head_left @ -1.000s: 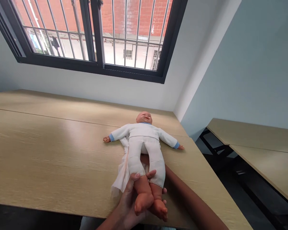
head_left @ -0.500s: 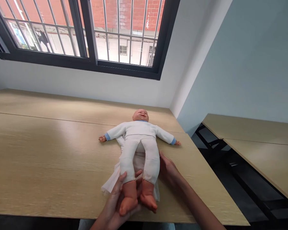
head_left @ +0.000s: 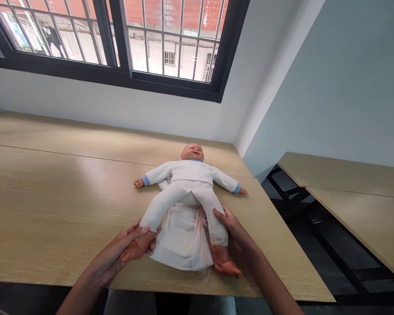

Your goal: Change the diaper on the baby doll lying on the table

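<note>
Here I have the doll (head_left: 188, 177) flat on its back near the right end of the bench (head_left: 52, 205), head toward the window wall, arms out sideways. My left hand (head_left: 131, 247) is wrapped around the doll's foot on that side, fingers curled closed on it, and my right hand (head_left: 231, 236) grips the other lower leg just above its bare foot. The 2 legs are pulled wide apart. Between them, close to the bench's near edge, a white cloth (head_left: 184, 243) lies spread under the doll's seat, its lower hem almost at the edge.

I judge this to be the leg-spreading step of fitting that cloth like a nappy. The next move, as I read it, calls for freeing 1 hand while the legs stay apart, then lifting the cloth's near flap up between them.
</note>
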`<state>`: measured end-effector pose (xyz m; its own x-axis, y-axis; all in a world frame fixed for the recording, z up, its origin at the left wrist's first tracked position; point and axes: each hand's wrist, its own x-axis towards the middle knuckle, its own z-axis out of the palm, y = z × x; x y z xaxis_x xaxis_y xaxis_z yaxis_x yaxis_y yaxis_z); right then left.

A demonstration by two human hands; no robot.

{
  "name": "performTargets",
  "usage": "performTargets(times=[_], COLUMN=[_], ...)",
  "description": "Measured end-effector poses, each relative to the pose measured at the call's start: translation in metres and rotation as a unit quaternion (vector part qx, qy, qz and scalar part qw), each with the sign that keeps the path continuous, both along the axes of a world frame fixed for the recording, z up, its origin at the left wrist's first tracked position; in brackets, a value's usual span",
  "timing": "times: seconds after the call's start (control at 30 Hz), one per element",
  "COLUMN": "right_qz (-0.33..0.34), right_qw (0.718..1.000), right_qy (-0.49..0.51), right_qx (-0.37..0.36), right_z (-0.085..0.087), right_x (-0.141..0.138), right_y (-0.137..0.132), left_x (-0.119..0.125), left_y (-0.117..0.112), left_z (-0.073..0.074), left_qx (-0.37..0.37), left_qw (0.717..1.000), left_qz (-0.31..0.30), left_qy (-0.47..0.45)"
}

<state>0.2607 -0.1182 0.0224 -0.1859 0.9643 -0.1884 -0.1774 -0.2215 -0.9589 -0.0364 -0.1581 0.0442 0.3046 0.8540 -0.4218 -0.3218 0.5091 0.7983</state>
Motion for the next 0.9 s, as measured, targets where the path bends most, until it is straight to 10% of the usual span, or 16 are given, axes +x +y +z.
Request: performTargets(times=[0.17, 0.27, 0.33, 0.43, 0.7, 0.9], right_qz=[-0.117, -0.149, -0.031, 0.064, 0.105, -0.009], right_qw=[0.957, 0.806, 0.721, 0.652, 0.565, 0.649], right_qy=[-0.235, -0.477, -0.545, -0.575, -0.634, -0.579], right_qx=[0.124, 0.315, 0.427, 0.490, 0.518, 0.494], right_z=[0.001, 0.007, 0.008, -0.002, -0.002, 0.027], right_x=[0.000, -0.016, -0.034, -0.059, -0.062, -0.053], right_y=[-0.008, -0.035, -0.057, -0.074, -0.049, -0.017], left_x=[-0.001, 0.000, 0.000, 0.001, 0.002, 0.002], left_y=[0.006, 0.006, 0.006, 0.006, 0.003, 0.003], left_z=[0.004, 0.001, -0.003, -0.007, -0.005, -0.009], left_qx=[-0.015, -0.020, -0.024, -0.030, -0.026, 0.030], left_qw=[0.999, 0.999, 0.999, 0.999, 0.999, 0.999], left_qz=[0.036, 0.028, 0.024, 0.029, 0.040, 0.006], left_qy=[0.034, 0.020, 0.009, 0.000, -0.005, -0.008])
